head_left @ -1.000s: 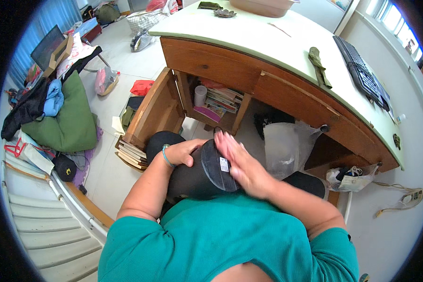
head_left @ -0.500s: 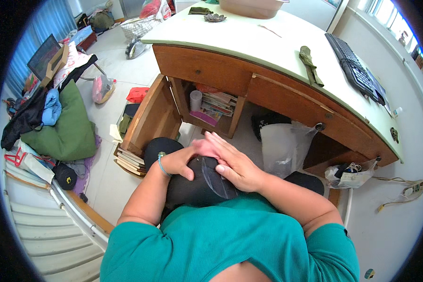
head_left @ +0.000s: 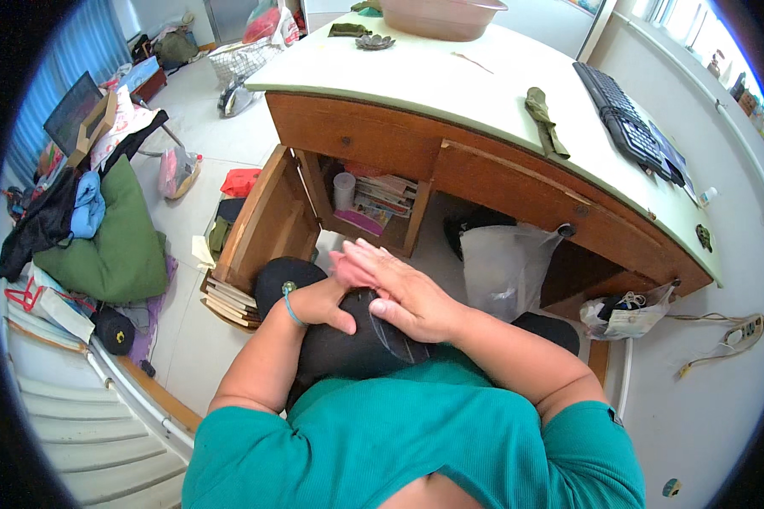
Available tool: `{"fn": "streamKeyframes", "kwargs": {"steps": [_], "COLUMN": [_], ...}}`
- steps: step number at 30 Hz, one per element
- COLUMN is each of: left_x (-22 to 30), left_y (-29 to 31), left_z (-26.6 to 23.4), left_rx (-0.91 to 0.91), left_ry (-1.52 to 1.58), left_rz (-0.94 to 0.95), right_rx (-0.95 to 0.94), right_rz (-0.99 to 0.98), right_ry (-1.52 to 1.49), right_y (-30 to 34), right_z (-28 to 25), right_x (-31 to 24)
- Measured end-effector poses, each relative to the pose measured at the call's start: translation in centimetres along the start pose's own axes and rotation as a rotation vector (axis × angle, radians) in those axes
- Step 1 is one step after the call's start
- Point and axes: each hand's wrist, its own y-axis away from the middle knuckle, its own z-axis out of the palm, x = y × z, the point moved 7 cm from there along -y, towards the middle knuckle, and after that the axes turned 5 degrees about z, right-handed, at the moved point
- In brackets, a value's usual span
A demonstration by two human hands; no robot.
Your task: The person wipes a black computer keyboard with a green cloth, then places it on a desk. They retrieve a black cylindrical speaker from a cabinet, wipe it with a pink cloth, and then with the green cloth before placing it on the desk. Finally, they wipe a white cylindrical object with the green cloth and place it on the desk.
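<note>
My left hand [head_left: 323, 301] and my right hand [head_left: 412, 297] meet over my black-clad lap, their palms pressed together. The right fingers lie stretched out across the left ones and hide part of them. Both thumbs stand apart from the fingers, and I see nothing held between the palms. A beaded blue band [head_left: 289, 303] circles my left wrist. Just below the right thumb, a dark patch with pale streaks [head_left: 392, 339] lies on the black cloth; what it is I cannot make out.
Ahead stands a wooden desk [head_left: 348, 117] with an open cabinet door [head_left: 272, 212]. On its top are a basin [head_left: 441, 19], a keyboard [head_left: 628, 123] and a rolled green cloth [head_left: 545, 123]. Bags hang near its right side. Clothes and a green cushion [head_left: 115, 246] are piled at left.
The whole view has shifted slightly, so the desk sits a little further left. My hands stay pressed together, with the right one slid slightly over the left.
</note>
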Motion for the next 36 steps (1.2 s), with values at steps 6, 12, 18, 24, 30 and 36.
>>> {"fn": "streamKeyframes", "kwargs": {"steps": [6, 12, 18, 24, 30, 36], "left_x": [1.2, 1.9, -1.0, -0.4, -2.3, -1.8], "left_y": [0.0, 0.1, -1.0, 0.0, 0.3, -0.2], "left_z": [-0.3, -1.8, -1.2, -0.5, -0.6, -0.9], "left_rx": [0.017, 0.094, 0.075, 0.058, 0.076, 0.313], "left_ry": [0.347, 0.197, 0.289, 0.540, 0.288, 0.315], "left_rz": [-0.071, -0.035, 0.198, 0.095, 0.112, 0.106], "right_rx": [0.074, 0.244, 0.095, 0.076, -0.037, -0.045], "right_rz": [0.267, 0.242, 0.056, 0.066, -0.018, 0.203], "right_ry": [-0.341, -0.572, -0.205, 0.232, 0.133, 0.051], "right_y": [4.7, 6.7, 1.5, 3.0, -1.4, -3.0], "right_z": [0.9, 0.8, -1.7, 0.3, 1.1, 0.1], "right_x": [1.2, -0.9, 0.1, -5.0, -5.6, 1.9]}}
